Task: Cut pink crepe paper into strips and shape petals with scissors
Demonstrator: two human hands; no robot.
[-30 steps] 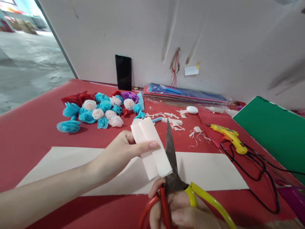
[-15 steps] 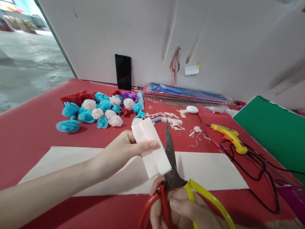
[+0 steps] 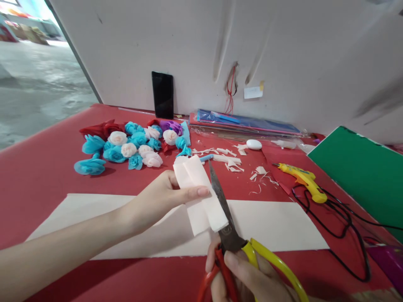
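My left hand [image 3: 170, 193] pinches a folded piece of pale pink crepe paper [image 3: 195, 176], thumb on top and fingers underneath. In my right hand [image 3: 248, 272] are scissors [image 3: 231, 237] with one red and one yellow handle, their blades pointing away from me. The blades lie along the paper's right edge, near its lower right corner. One blade is at least partly hidden by the paper. Beneath both hands a long white sheet [image 3: 267, 226] stretches across the red tabletop [image 3: 157, 277].
Blue, white, red and purple paper flowers [image 3: 126, 144] cluster at the back left. A black phone [image 3: 163, 95] leans on the wall. Pale paper scraps [image 3: 225, 159] lie beyond the scissors. To the right are a yellow glue gun [image 3: 302, 180] with its black cable and a green board [image 3: 362, 176].
The scissor blades have swung left against the paper, and the handles look closer together. The paper has shifted slightly; my left hand stays almost still.
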